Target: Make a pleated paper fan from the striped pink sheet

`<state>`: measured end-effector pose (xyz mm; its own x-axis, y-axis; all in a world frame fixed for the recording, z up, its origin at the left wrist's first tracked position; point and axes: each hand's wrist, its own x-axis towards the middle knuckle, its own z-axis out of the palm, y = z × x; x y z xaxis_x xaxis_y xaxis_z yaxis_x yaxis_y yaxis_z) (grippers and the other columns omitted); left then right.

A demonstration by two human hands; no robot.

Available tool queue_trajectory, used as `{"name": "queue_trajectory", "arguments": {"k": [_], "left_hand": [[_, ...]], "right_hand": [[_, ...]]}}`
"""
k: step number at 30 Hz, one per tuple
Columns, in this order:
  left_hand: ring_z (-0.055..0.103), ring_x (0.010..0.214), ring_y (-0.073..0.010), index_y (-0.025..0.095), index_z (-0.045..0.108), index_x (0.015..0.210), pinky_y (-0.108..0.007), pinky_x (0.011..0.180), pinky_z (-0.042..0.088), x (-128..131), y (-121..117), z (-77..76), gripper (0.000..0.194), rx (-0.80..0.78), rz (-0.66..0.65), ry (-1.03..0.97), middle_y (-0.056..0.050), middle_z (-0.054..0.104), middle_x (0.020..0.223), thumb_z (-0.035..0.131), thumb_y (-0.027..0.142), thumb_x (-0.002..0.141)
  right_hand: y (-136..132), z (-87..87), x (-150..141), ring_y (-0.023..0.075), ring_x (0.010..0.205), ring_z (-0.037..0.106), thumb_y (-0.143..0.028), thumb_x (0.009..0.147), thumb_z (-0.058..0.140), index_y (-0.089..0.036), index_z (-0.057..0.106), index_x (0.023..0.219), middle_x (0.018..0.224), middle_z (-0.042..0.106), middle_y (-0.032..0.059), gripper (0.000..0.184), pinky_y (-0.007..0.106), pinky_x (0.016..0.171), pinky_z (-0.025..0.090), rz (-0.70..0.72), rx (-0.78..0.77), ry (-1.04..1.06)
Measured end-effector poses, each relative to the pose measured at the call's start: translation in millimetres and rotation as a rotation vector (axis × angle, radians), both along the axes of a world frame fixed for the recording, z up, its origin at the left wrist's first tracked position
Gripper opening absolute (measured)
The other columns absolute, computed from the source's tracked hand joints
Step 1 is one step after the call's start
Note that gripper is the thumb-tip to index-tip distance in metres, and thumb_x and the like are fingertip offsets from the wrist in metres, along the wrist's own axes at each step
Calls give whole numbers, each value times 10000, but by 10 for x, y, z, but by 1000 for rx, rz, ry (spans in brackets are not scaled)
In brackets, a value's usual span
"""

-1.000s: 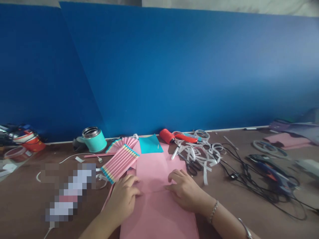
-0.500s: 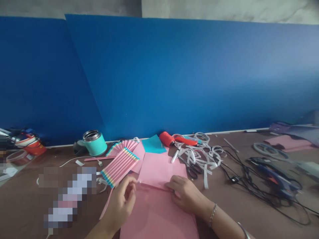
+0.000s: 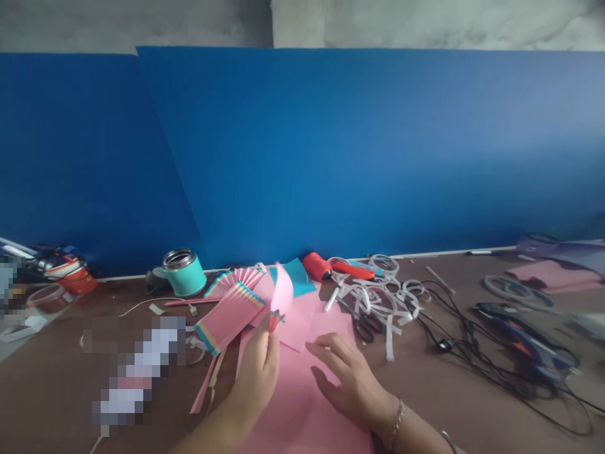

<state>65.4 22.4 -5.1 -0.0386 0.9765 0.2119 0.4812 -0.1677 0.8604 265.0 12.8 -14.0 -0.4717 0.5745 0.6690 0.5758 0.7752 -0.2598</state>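
My left hand (image 3: 259,369) is raised over the pink sheets, thumb and fingers pinched on a pink paper (image 3: 282,291) with a curled upper part and small blue-edged pleats near the fingertips. My right hand (image 3: 347,375) hovers just above the large pink sheet (image 3: 302,410), its fingers apart and holding nothing. Under and beyond both hands lie smaller pink sheets. A pleated pink paper (image 3: 230,317) with blue and cream edges lies left of my left hand, overlapping a fanned pink paper (image 3: 240,277). Behind the held paper is a blue-green sheet (image 3: 301,277).
A turquoise mug (image 3: 184,277) and a red thread spool (image 3: 316,267) stand at the back. White strips (image 3: 368,296) tangle around black-handled scissors (image 3: 366,328). To the right lie black cables (image 3: 466,347) and a glue gun (image 3: 524,343). A pixelated object (image 3: 142,372) lies at left.
My left hand has risen and moved right, now holding a pleated pink paper. The right hand has let go of the pink sheet's edge and opened. The view has tilted slightly upward.
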Motion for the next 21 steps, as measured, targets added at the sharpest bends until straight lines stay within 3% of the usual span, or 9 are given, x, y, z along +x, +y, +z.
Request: {"name": "queue_trajectory", "arguments": {"k": [2, 4, 5, 7, 9, 11, 13, 17, 21], "left_hand": [[499, 1188, -279, 231, 612, 1127, -436, 984, 403, 19, 46, 44, 307, 59, -29, 86, -99, 628, 1167, 431, 288, 886], [439, 1247, -313, 196, 586, 1183, -505, 1029, 341, 85, 47, 27, 374, 109, -61, 216, -128, 555, 1295, 426, 179, 846], [426, 1252, -338, 155, 584, 1186, -544, 1038, 309, 128, 29, -1, 405, 129, -76, 281, -155, 524, 1329, 432, 124, 811], [458, 1209, -345, 102, 562, 1202, -561, 1003, 337, 204, -32, -73, 451, 200, -158, 598, -186, 521, 1318, 405, 50, 782], [515, 1123, -321, 82, 584, 1152, -527, 953, 393, 232, -101, -130, 440, 211, -230, 822, -186, 570, 1235, 374, -5, 775], [557, 1024, -290, 95, 597, 1128, -477, 888, 442, 187, -150, -157, 443, 169, -290, 924, -156, 613, 1129, 358, -34, 779], [574, 951, -266, 132, 607, 1110, -428, 829, 468, 75, -171, -167, 426, 116, -340, 936, -113, 632, 1037, 373, -33, 795], [583, 887, -239, 174, 633, 855, -365, 771, 468, -204, -174, -203, 243, 89, -343, 819, -63, 631, 905, 442, 24, 841], [592, 868, -218, 198, 620, 833, -333, 749, 457, -345, -172, -237, 185, 116, -319, 684, -38, 629, 880, 495, 63, 855]], "right_hand": [[-30, 19, 11, 232, 999, 544, -66, 817, 534, -205, 529, 1186, 1039, 603, 101, 394, 379, 860, 437, -98, 213, 26], [-52, 44, -11, 254, 1076, 500, -91, 812, 565, -206, 539, 1174, 1087, 604, 105, 381, 407, 921, 373, -165, 317, -5], [-53, 50, -30, 266, 1101, 483, -127, 824, 567, -194, 541, 1181, 1114, 604, 111, 365, 417, 936, 346, -179, 296, -51], [-30, 36, -67, 262, 1074, 496, -195, 861, 544, -177, 574, 1137, 1106, 620, 109, 278, 409, 909, 332, -172, 168, -135], [19, -20, -83, 196, 888, 539, -153, 894, 501, -199, 625, 929, 894, 650, 47, 137, 366, 837, 340, -108, 50, -177], [74, -97, -72, 173, 782, 517, -152, 897, 514, -200, 630, 798, 781, 625, 24, 159, 334, 756, 339, -96, -36, -220], [118, -161, -43, 173, 763, 501, -167, 879, 557, -203, 644, 758, 781, 613, 29, 153, 311, 700, 331, -104, -114, -258], [157, -180, 34, 174, 761, 500, -176, 880, 551, -225, 677, 819, 771, 593, 30, 148, 293, 681, 340, -42, -291, -305], [154, -120, 92, 177, 809, 514, -106, 846, 502, -212, 662, 880, 826, 589, 41, 196, 290, 733, 372, 24, -409, -292]]}}
